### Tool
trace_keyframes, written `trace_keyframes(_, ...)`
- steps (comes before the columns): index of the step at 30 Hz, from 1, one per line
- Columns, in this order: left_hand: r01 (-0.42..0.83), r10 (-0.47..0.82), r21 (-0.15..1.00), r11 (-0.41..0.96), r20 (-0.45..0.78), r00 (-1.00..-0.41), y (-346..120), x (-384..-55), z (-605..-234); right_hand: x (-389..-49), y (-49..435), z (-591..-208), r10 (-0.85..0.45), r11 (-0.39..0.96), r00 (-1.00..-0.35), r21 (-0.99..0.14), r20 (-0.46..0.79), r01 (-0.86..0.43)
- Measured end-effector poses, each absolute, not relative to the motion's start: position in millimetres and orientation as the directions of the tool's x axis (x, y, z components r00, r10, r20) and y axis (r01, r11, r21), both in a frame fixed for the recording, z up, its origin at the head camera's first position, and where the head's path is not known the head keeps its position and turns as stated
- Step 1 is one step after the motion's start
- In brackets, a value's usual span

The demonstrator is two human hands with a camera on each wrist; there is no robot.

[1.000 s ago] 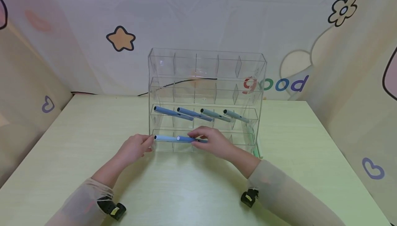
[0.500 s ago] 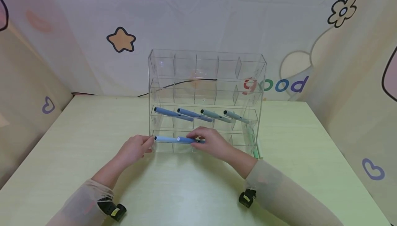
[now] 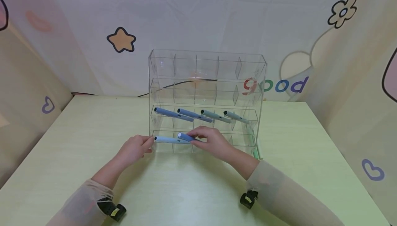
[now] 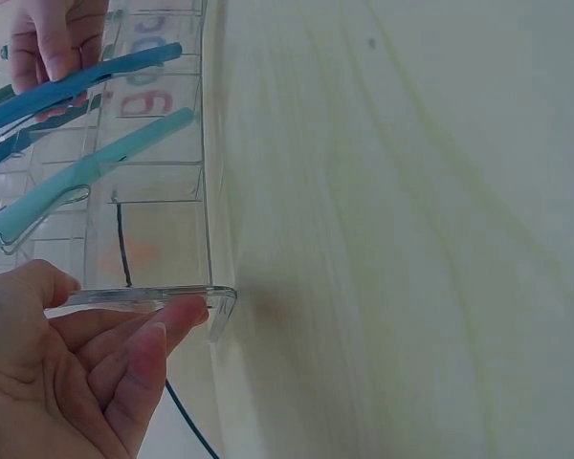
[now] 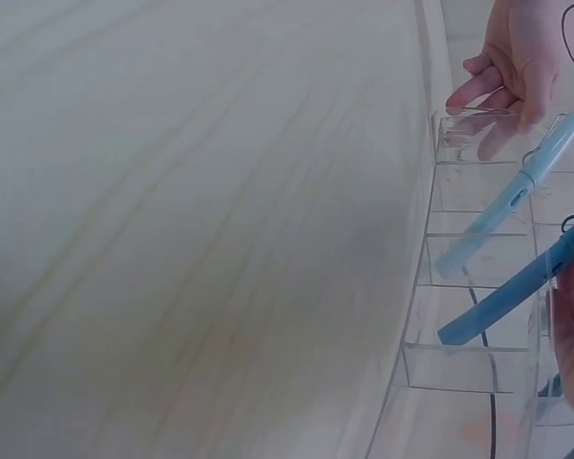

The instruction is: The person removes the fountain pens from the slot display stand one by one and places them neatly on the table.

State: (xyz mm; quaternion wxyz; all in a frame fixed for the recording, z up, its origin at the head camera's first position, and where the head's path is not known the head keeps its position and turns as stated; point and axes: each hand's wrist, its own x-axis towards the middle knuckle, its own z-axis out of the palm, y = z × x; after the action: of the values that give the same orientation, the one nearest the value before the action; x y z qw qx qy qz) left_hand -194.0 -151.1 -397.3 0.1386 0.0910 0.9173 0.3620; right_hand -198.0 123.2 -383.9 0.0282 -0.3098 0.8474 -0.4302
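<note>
A clear acrylic tiered rack (image 3: 206, 59) stands on the table. At its lower left corner my left hand (image 3: 131, 148) pinches the side panel (image 4: 139, 295) between thumb and fingers. My right hand (image 3: 214, 143) holds a blue pen (image 3: 185, 136) by thumb and fingertips at the bottom tier, with part of the pen hidden by the fingers. The pen slants over the second compartment from the left. To its left, a light blue pen (image 3: 165, 139) leans in the first compartment. In the right wrist view both the light blue pen (image 5: 507, 196) and the blue pen (image 5: 507, 296) show clips.
On the tier above, two blue pens (image 3: 173, 114) and two grey-green pens (image 3: 215, 116) lean in a row. A green object (image 3: 255, 153) shows by the rack's lower right corner. A printed cloth (image 3: 186, 19) hangs behind the pale table (image 3: 173, 195).
The blue pen's outer end has risen and the pen now tilts more in my right hand, showing more of the light blue pen. My left hand stays on the rack's side.
</note>
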Motion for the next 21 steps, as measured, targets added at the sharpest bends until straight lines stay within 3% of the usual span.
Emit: trace_keyframes(21,0.060,0.258,0.693,0.718,-0.185,-0.948,-150.7,-195.1,-397.9,-185.7,133.0,-363.4,-0.511,0.379,-0.773,-0.708,0.376,-0.595)
